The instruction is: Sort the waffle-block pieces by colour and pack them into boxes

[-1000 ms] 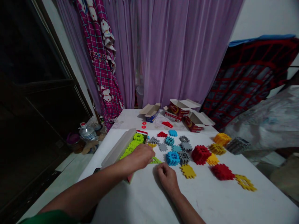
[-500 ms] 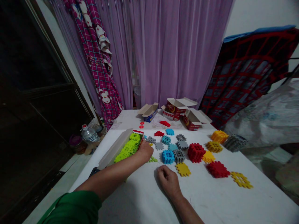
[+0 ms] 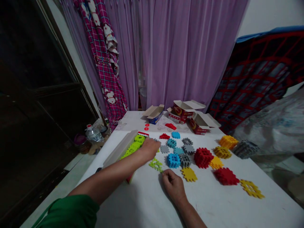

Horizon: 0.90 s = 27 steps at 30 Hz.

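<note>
My left hand (image 3: pixel 151 148), on the green-sleeved arm, reaches over the right edge of a long open box (image 3: pixel 143 134) filled with lime-green interlocking plastic pieces (image 3: pixel 133 148). Its fingers are bent downward; what they hold, if anything, is hidden. My right hand (image 3: pixel 174 186) rests on the white tabletop in a loose fist, and no object shows inside it. A flat lime-green piece (image 3: pixel 155 164) lies between my hands, one corner close to my right fingertips. A yellow square piece (image 3: pixel 189 174) and a stack of blue pieces (image 3: pixel 173 161) are near my right hand.
Grey pieces (image 3: pixel 188 148), red stacks (image 3: pixel 203 157) and yellow stacks (image 3: pixel 222 152) spread to the right. Open cartons, one blue (image 3: pixel 156 117) and others red (image 3: pixel 199 126), stand at the back before a purple curtain (image 3: pixel 190 53). Two red rings (image 3: pixel 146 127) lie at the back left.
My left hand has lifted slightly from beside the lime-green piece on the table, which now shows more fully. My right hand stays a loose fist. The view has shifted a little.
</note>
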Motion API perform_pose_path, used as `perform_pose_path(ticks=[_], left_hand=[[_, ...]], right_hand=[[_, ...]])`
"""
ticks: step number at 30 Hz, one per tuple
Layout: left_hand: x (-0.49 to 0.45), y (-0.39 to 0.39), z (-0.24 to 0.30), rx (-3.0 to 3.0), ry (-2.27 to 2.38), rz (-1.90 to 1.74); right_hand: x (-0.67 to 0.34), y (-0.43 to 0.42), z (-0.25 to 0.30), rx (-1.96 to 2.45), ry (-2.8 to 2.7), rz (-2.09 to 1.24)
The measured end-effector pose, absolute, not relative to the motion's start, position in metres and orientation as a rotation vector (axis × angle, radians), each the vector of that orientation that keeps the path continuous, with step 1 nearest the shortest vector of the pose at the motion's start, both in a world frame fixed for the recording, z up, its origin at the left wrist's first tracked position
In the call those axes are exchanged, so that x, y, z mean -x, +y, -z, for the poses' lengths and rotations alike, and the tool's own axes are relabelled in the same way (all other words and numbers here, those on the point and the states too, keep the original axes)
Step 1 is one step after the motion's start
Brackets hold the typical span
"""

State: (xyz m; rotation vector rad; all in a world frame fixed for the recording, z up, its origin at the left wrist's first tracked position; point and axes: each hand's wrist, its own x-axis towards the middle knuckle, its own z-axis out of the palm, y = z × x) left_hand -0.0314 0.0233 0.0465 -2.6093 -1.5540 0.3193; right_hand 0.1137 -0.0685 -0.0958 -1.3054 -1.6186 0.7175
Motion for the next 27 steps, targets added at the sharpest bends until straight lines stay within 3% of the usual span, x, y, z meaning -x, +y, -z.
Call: perform_pose_path(ticks=[5, 13, 21, 27], left_hand=[[0.082, 0.033, -0.069, 2.496, -1.653, -0.338], [0.116, 0.034, -0.05, 2.442, -1.71, -0.417], [0.081, 0.004, -0.05, 2.634, -1.503, -0.212], [0.038, -0.01, -0.006, 2.796, -1.358, -0.426]], right_hand=[[-0.114, -0.07, 0.095, 1.318, -1.627, -0.728], [-0.114, -0.07, 0.095, 1.338, -1.655, -0.729], [-0.115, -0.067, 0.093, 1.34, -1.491, -0.747], [-0.116, -0.067, 0.091, 1.34, -1.435, -0.742]])
